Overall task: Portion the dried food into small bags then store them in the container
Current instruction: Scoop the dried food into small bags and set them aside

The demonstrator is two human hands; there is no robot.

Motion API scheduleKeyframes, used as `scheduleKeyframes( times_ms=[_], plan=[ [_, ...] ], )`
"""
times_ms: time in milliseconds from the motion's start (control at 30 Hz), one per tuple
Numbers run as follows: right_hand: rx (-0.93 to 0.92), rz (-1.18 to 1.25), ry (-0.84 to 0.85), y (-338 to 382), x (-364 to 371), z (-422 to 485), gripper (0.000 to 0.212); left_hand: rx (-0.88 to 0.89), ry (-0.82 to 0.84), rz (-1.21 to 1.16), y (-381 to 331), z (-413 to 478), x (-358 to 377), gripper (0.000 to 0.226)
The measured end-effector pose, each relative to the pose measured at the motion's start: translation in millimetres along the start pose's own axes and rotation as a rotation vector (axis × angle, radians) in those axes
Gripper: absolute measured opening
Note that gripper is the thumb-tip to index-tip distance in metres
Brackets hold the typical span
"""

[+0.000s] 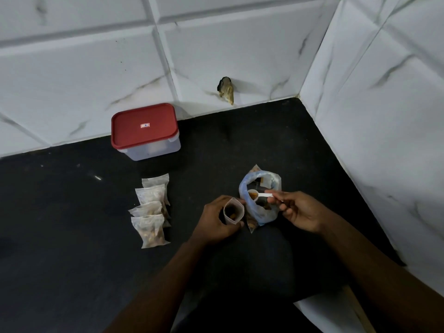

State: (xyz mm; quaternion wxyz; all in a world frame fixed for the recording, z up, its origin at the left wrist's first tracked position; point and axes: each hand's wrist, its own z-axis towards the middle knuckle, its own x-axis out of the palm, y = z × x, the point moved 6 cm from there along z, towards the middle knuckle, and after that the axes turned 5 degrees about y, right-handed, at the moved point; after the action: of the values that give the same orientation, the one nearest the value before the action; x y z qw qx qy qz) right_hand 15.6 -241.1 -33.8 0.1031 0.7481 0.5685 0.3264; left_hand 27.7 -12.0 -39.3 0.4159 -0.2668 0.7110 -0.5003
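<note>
My left hand (216, 221) grips a small clear bag (233, 212), held upright with its mouth open and a little brown dried food inside. My right hand (300, 211) pinches the handle of a white scoop (257, 195) filled with brown food. The scoop hovers over the open mouth of the large bluish plastic bag of dried food (262, 198), just right of the small bag. Several filled, sealed small bags (151, 210) lie in an overlapping row to the left. A clear container with a red lid (144, 131), lid on, stands at the back by the wall.
The black countertop (72, 224) meets white tiled walls at the back and right, forming a corner at the far right. A dark hole with debris (226, 90) marks the back wall. The counter's front edge falls away at lower right.
</note>
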Motion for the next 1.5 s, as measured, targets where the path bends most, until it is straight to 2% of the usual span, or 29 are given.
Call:
scheduleKeyframes(
  times_ms=[200, 500, 767, 1000, 1133, 1267, 1367, 1500],
  plan=[
    [-0.064, 0.133, 0.028, -1.4, -8.3, -7.9, 0.028, -0.011, -0.074, 0.027, 2.6, -2.3, -4.9, 0.040],
    [-0.159, 0.077, 0.068, 6.3, -1.0, -29.2, 0.036, -0.011, -0.097, 0.013, -6.8, -2.9, -5.8, 0.036],
    [-0.253, -0.274, 0.165, 1.9, 63.1, -54.5, 0.025, 0.046, -0.101, 0.075, -13.0, -9.4, -9.5, 0.042],
    [-0.485, -0.729, 0.048, -6.4, 92.6, -65.2, 0.021, 0.073, -0.100, 0.059, -16.6, -19.2, -16.4, 0.038],
    [-0.702, -1.124, -0.047, -10.1, 100.5, -70.4, 0.021, 0.098, -0.135, 0.058, -17.1, -25.1, -21.8, 0.037],
    [-0.928, -1.205, -0.102, -18.5, 103.6, -79.2, 0.021, 0.149, -0.159, 0.078, -18.7, -28.5, -26.6, 0.033],
    [-0.989, -1.263, -0.169, -22.4, 106.1, -86.3, 0.025, 0.143, -0.158, 0.075, -16.0, -29.8, -27.5, 0.035],
    [-1.022, -1.201, -0.205, -25.4, 107.7, -90.7, 0.024, 0.107, -0.142, 0.062, -11.4, -31.5, -29.3, 0.041]
  ],
)
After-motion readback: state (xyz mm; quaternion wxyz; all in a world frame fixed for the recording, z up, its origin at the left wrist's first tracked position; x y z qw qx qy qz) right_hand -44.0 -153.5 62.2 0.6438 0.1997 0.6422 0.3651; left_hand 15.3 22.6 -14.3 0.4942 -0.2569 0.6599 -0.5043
